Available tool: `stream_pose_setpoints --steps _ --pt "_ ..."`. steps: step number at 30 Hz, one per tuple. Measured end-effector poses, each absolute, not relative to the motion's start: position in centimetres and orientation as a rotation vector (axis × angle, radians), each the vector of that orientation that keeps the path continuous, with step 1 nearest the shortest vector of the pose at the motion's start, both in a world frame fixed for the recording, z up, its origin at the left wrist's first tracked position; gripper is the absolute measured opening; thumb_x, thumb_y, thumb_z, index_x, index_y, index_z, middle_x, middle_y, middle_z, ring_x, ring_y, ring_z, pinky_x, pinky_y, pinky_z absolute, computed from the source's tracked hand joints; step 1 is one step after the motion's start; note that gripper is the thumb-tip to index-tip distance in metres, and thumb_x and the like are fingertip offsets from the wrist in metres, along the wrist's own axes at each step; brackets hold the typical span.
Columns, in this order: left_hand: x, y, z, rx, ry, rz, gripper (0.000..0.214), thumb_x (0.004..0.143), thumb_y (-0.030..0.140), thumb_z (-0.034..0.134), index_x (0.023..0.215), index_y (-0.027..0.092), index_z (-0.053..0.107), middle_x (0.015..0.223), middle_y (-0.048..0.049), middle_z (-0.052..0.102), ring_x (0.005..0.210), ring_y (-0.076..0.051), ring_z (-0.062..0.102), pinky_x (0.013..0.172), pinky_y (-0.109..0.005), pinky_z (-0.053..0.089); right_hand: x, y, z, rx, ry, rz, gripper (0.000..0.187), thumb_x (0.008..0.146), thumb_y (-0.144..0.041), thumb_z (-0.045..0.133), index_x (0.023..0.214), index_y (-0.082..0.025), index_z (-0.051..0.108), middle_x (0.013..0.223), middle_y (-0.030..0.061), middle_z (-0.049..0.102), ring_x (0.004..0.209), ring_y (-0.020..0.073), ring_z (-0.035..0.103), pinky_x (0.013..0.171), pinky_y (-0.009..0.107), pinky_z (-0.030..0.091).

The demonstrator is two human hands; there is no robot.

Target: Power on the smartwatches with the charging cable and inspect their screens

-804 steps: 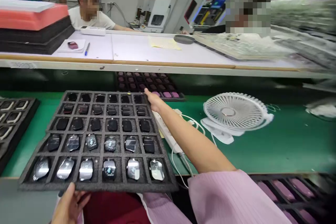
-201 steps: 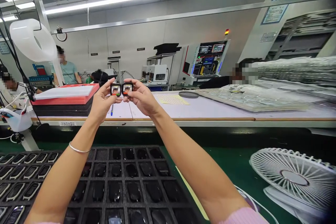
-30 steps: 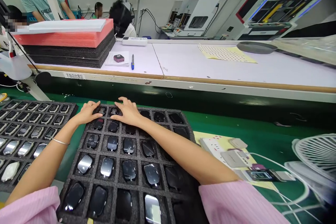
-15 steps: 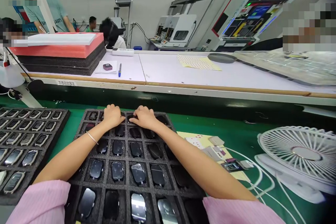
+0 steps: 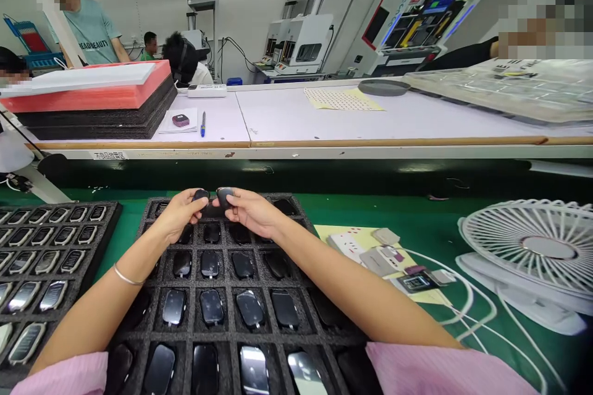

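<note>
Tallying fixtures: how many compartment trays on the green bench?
2: middle tray, below the left hand and right hand; left tray, cut off by frame edge. Others may be hidden.

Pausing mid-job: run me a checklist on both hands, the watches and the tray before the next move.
1. Left hand grips the left watch: ok, between thumb and fingers.
2. Right hand grips the right watch: ok, likewise.
3. Both watches above the dark tray: ok, over its far rows.
4. Display readings on the held watches: cannot tell, none is legible.
5. Tray's near edge fully supported: cannot tell, it is out of frame.
6. White fan apart from the right forearm: ok.
</note>
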State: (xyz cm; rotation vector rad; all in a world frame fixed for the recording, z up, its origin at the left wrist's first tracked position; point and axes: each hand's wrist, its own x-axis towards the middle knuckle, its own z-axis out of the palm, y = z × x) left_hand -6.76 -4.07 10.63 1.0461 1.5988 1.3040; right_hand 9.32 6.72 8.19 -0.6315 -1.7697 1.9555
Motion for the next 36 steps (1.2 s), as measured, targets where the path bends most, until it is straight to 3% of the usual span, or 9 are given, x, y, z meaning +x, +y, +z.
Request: stream_pose_setpoints --steps 2,4,7,9,15,21,32,36 --pt "-6.3 -4.5 10.2 1.029 1.591 1.337 0.051 0.067 0.044 0.077 0.105 0.014 0.06 0.071 0.0037 0.055 0.054 -0.008 0.047 0.05 -0.021 0.035 9.8 6.0 8.0 -0.513 -1.384 2.288 0.028 0.081 -0.037 0.07 0.097 -0.017 0.06 0.088 0.0075 0.073 0.054 0.0087 0.052 0.052 0.023 0.04" --pt "-5.8 -4.9 9.7 1.059 1.631 1.4 0.043 0.068 0.036 0.075 0.103 0.015 0.06 0.08 0.0005 0.061 0.067 -0.011 0.055 0.061 -0.024 0.043 10.5 5.3 7.8 -0.474 -1.24 2.407 0.028 0.08 -0.037 0.075 0.095 -0.016 0.064 0.093 0.0088 0.074 0.058 0.009 0.056 0.054 0.023 0.044" --pt "-5.3 -5.4 9.0 1.168 1.714 1.454 0.037 0.072 0.03 0.067 0.106 0.017 0.059 0.1 -0.0048 0.066 0.095 -0.019 0.061 0.087 -0.031 0.046 11.2 4.6 7.5 -0.431 -1.222 2.463 0.032 0.077 -0.033 0.08 0.101 -0.016 0.069 0.103 0.0082 0.074 0.074 0.0125 0.067 0.07 0.027 0.053" --pt "-5.0 -5.7 8.6 1.241 1.732 1.435 0.037 0.075 0.029 0.064 0.11 0.018 0.057 0.106 -0.0056 0.066 0.102 -0.02 0.061 0.093 -0.033 0.045 11.5 4.5 7.3 -0.406 -1.239 2.497 0.041 0.075 -0.032 0.084 0.11 -0.018 0.069 0.103 0.006 0.073 0.083 0.0151 0.071 0.081 0.03 0.055" --pt "-4.4 -6.6 8.4 1.323 1.796 1.338 0.034 0.081 0.029 0.06 0.114 0.021 0.056 0.104 -0.0041 0.065 0.093 -0.02 0.062 0.084 -0.032 0.047 11.7 4.2 7.0 -0.372 -1.286 2.504 0.049 0.073 -0.035 0.086 0.114 -0.018 0.065 0.096 0.0035 0.073 0.087 0.0167 0.073 0.089 0.035 0.055" --pt "-3.5 -7.0 8.7 1.238 1.72 1.407 0.038 0.081 0.026 0.063 0.118 0.02 0.052 0.107 -0.0049 0.066 0.098 -0.019 0.063 0.089 -0.032 0.048 12.0 3.8 7.3 -0.212 -1.325 2.518 0.053 0.078 -0.04 0.082 0.12 -0.016 0.062 0.081 0.0026 0.073 0.076 0.0138 0.071 0.073 0.027 0.053" --pt "-2.8 -7.7 9.3 1.229 1.8 1.392 0.038 0.08 0.03 0.063 0.116 0.02 0.053 0.102 -0.0057 0.067 0.088 -0.019 0.064 0.07 -0.029 0.049 12.2 3.8 7.0 -0.125 -1.263 2.567 0.05 0.08 -0.034 0.081 0.124 -0.018 0.062 0.085 0.0025 0.073 0.077 0.0133 0.071 0.074 0.026 0.052" --pt "-2.8 -7.7 9.2 1.265 1.82 1.38 0.037 0.082 0.031 0.062 0.115 0.02 0.053 0.101 -0.0052 0.067 0.087 -0.019 0.063 0.072 -0.03 0.049 12.2 3.9 6.7 -0.101 -1.268 2.565 0.053 0.08 -0.034 0.081 0.125 -0.016 0.061 0.085 0.0036 0.073 0.077 0.0142 0.071 0.075 0.027 0.052"
